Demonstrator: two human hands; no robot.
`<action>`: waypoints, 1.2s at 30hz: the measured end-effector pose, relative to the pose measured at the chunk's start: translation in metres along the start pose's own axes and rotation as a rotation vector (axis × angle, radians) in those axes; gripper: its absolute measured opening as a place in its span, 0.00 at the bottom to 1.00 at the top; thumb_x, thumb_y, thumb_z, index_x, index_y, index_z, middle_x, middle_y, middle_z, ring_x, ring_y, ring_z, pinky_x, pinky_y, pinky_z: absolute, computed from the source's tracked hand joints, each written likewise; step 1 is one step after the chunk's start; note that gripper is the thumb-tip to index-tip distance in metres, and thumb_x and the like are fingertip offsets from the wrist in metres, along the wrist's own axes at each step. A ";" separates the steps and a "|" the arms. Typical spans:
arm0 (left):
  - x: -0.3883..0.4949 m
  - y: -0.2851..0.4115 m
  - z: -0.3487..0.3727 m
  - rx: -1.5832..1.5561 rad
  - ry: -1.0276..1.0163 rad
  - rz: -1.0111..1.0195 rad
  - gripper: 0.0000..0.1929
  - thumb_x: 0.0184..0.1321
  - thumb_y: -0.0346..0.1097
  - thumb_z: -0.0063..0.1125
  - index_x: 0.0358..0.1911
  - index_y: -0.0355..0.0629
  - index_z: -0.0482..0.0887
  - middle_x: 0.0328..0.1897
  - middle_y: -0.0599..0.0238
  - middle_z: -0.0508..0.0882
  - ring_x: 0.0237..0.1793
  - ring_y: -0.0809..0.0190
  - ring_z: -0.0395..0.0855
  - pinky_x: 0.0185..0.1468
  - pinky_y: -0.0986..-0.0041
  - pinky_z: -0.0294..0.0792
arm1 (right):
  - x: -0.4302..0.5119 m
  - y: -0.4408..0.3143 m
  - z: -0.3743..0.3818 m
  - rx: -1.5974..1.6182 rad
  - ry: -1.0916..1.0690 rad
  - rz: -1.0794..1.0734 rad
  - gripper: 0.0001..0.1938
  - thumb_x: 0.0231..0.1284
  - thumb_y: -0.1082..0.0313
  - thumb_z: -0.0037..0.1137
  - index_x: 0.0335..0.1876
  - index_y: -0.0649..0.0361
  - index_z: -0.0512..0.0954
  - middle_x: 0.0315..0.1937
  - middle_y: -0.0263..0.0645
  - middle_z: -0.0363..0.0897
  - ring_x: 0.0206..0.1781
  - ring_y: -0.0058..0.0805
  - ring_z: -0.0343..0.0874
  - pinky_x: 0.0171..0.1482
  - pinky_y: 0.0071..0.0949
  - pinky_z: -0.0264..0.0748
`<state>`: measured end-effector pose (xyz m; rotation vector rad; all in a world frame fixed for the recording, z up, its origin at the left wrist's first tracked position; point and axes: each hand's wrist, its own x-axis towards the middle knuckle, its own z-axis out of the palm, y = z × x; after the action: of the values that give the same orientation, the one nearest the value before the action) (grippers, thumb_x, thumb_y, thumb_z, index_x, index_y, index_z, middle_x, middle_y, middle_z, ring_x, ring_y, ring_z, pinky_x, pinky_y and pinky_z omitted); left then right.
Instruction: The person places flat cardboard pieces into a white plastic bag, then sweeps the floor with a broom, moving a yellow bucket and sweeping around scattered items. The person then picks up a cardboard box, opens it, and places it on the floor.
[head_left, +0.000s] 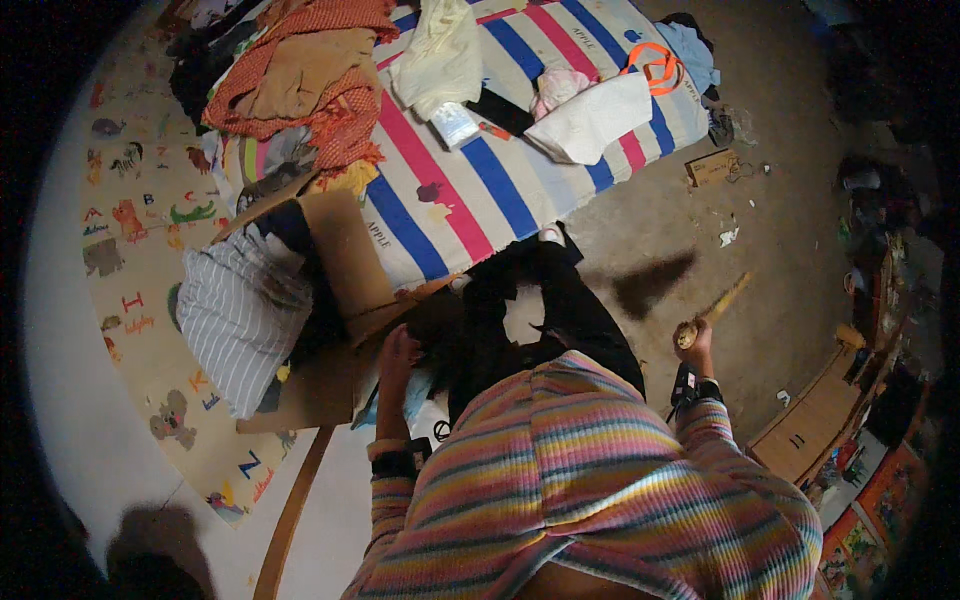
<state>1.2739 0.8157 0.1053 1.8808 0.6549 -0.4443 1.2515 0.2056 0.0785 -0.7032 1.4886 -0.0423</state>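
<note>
My right hand (697, 345) is closed around a light wooden stick (726, 298) at the right, above the bare floor. The stick's rounded near end shows at my fist, and its far end points up and to the right. My left hand (400, 351) hangs low beside an opened cardboard box (345, 255), with nothing seen in it. Its fingers are loosely bent and partly in shadow. Dark clothes and a grey striped cloth (244, 322) fill the box, the cloth spilling over its left side.
A striped sheet (495, 180) covers a low bed ahead. On it lie an orange-brown woven cloth (352, 120), a dark phone-like slab (501, 111) and a white bag (600, 124) with orange handles. Cardboard (712, 166) and scraps lie on the floor (780, 217). A wooden cabinet (806, 412) stands right.
</note>
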 end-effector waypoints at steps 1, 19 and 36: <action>0.004 0.001 0.004 -0.018 0.015 -0.011 0.21 0.67 0.47 0.46 0.57 0.43 0.73 0.35 0.65 0.82 0.31 0.69 0.77 0.37 0.76 0.71 | 0.008 -0.009 -0.012 -0.059 0.040 0.028 0.10 0.57 0.56 0.50 0.29 0.53 0.69 0.23 0.33 0.70 0.25 0.29 0.70 0.28 0.26 0.70; 0.073 0.104 0.192 -0.233 -0.154 -0.007 0.18 0.68 0.42 0.46 0.55 0.39 0.74 0.38 0.62 0.81 0.34 0.66 0.79 0.35 0.74 0.72 | 0.127 -0.239 -0.052 0.294 0.012 0.048 0.11 0.59 0.56 0.49 0.29 0.54 0.70 0.25 0.36 0.74 0.27 0.30 0.75 0.30 0.27 0.75; 0.069 0.111 0.186 -0.182 -0.118 -0.087 0.19 0.68 0.42 0.44 0.54 0.36 0.73 0.36 0.58 0.82 0.33 0.63 0.81 0.36 0.73 0.74 | 0.093 -0.218 -0.002 0.229 -0.126 0.004 0.09 0.53 0.62 0.51 0.37 0.54 0.69 0.24 0.36 0.74 0.24 0.29 0.75 0.26 0.28 0.76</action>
<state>1.3966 0.6270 0.0742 1.6468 0.6765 -0.5299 1.3454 -0.0114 0.0945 -0.5087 1.3393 -0.1604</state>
